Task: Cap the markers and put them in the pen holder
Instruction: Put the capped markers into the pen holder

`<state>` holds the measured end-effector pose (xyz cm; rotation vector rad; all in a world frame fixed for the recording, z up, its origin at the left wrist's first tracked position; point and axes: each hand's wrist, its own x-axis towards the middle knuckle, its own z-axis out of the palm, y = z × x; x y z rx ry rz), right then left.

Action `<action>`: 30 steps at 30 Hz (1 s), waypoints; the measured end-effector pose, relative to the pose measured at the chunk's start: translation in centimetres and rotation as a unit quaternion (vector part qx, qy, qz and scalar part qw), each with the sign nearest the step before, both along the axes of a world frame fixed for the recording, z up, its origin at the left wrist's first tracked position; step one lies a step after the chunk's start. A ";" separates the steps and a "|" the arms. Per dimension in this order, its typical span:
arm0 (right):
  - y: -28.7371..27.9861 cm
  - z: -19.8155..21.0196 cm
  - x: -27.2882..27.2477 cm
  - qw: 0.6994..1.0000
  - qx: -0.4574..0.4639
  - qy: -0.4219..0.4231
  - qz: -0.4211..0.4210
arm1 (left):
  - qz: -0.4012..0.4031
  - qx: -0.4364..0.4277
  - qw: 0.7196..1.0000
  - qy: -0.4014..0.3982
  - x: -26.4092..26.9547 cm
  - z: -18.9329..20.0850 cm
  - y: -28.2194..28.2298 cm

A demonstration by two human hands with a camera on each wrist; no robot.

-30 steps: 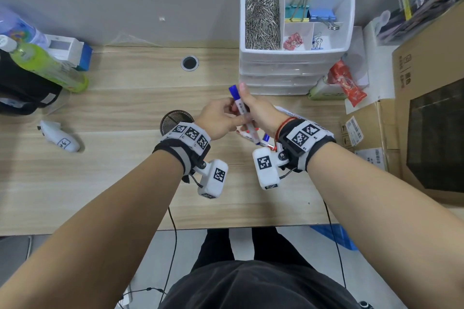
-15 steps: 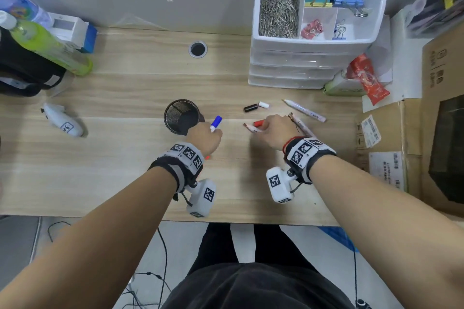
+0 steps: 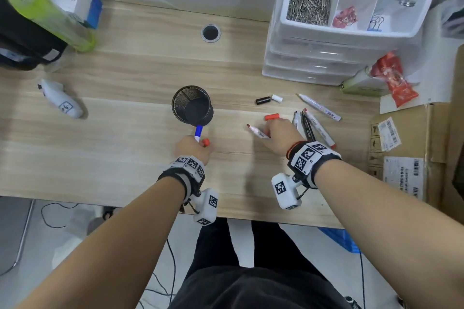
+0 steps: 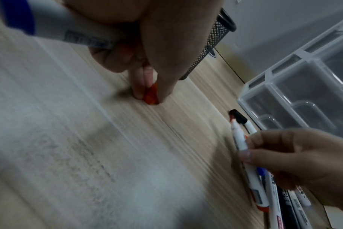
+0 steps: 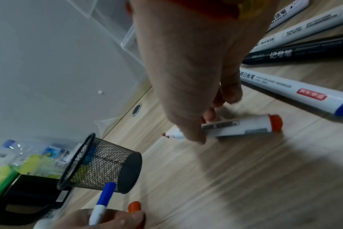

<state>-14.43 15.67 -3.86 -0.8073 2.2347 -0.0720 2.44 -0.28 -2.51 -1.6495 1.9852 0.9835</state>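
My left hand [image 3: 193, 149] holds a capped blue marker [image 3: 198, 131] in its palm, just in front of the black mesh pen holder [image 3: 192, 105]. Its thumb and fingertips also pinch a loose red cap [image 4: 151, 93] against the desk. My right hand [image 3: 281, 135] grips an uncapped red marker [image 5: 235, 127] lying low on the wood, its tip [image 3: 248, 126] pointing left. In the right wrist view the pen holder [image 5: 100, 164] stands upright with nothing showing inside it.
A second red cap [image 3: 271, 116], a black cap [image 3: 263, 100] and a white cap [image 3: 277, 98] lie beyond my right hand. Several uncapped markers [image 3: 311, 125] lie to its right. A clear drawer unit [image 3: 326, 57] stands behind, cardboard boxes [image 3: 406, 158] at right, a green bottle [image 3: 50, 15] at left.
A second ago both hands held the blue marker raised together. They have parted and dropped to the desk: the left now pinches a red cap, the right has taken the red marker.
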 end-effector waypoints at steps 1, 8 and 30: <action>-0.1 0.5 0.1 1.000 -0.019 -0.013 0.002 | -0.012 -0.004 1.000 0.006 0.1 0.1 0.0; -2.1 5.9 0.9 0.988 -0.118 -0.104 -0.004 | -0.127 0.065 0.981 0.130 -0.1 3.1 1.1; -8.0 17.0 -0.2 0.977 -0.191 0.064 0.064 | -0.124 -0.031 0.937 0.324 -2.2 14.1 -5.9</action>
